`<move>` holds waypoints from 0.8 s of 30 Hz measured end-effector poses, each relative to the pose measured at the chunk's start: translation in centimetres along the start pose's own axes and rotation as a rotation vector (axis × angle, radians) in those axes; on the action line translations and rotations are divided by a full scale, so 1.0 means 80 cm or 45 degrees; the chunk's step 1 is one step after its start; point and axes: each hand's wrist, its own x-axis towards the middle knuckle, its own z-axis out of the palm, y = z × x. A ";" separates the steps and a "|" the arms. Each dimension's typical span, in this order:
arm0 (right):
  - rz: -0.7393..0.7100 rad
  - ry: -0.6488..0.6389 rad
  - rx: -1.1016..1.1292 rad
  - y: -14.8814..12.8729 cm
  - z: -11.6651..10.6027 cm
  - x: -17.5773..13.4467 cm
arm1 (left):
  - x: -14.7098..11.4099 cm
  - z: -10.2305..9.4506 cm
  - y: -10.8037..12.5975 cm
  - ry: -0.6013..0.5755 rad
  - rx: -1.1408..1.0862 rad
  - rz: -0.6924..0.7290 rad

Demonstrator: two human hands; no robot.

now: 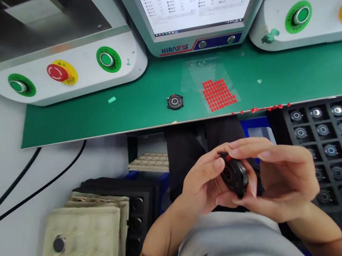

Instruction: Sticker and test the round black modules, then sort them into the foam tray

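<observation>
Over my lap, my left hand (204, 179) and my right hand (277, 175) both grip a black round watch case (234, 175). Its back, with a ring-shaped sensor, faces up and to the left, and a small red sticker (228, 158) shows on its upper edge. The left fingers and thumb hold its left side; the right fingertips touch its top and lower right. A second watch case (175, 101) lies back side up on the green table. To its right is a sheet of small red stickers (219, 94) on clear film.
Red bits (255, 110) line the edge of the green table (74, 118). Behind it stand a monitor (192, 2) and machine panels with green and red buttons. A black tray (317, 119) of watch cases sits right; a cream tray (86, 229) with round black parts sits left. Cables (10, 185) hang left.
</observation>
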 end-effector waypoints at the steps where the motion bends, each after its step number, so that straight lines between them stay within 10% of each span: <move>1: -0.015 -0.007 -0.021 0.003 -0.001 0.000 | 0.001 -0.003 -0.001 0.005 -0.033 -0.002; 14: -0.045 -0.119 0.032 0.038 0.002 0.015 | 0.017 -0.042 0.016 0.190 0.412 -0.115; 17: 0.020 -0.005 0.056 0.047 0.000 0.016 | 0.023 -0.058 0.055 0.322 1.028 0.042; 21: 0.088 0.137 0.035 0.059 -0.006 0.020 | 0.043 -0.088 0.118 0.857 2.299 0.435; 24: 0.071 0.126 -0.054 0.068 -0.010 0.022 | 0.057 -0.108 0.147 0.907 2.880 0.329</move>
